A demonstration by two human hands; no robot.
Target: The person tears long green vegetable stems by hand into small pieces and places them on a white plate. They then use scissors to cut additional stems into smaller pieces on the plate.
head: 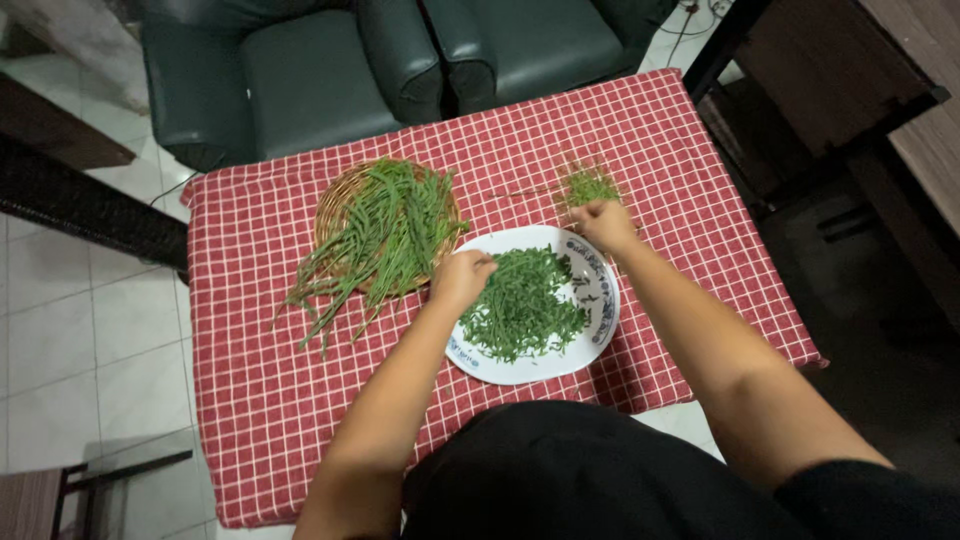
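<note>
My left hand (462, 279) hovers with fingers curled over the left rim of a white plate (600, 312) heaped with short green bean pieces (522, 305); what it holds is hidden. My right hand (605, 224) is closed in a pinch just beyond the plate's far edge, touching a small pile of green trimmings (588, 185) on the cloth. To the left, long green beans (380, 240) lie across a round wicker tray (335, 205), some spilling over its front edge.
Everything rests on a small table under a red-and-white checked cloth (270, 380). Dark green armchairs (300, 80) stand beyond it. A dark wooden table (850, 60) is at the right, white floor tiles (90, 330) at the left.
</note>
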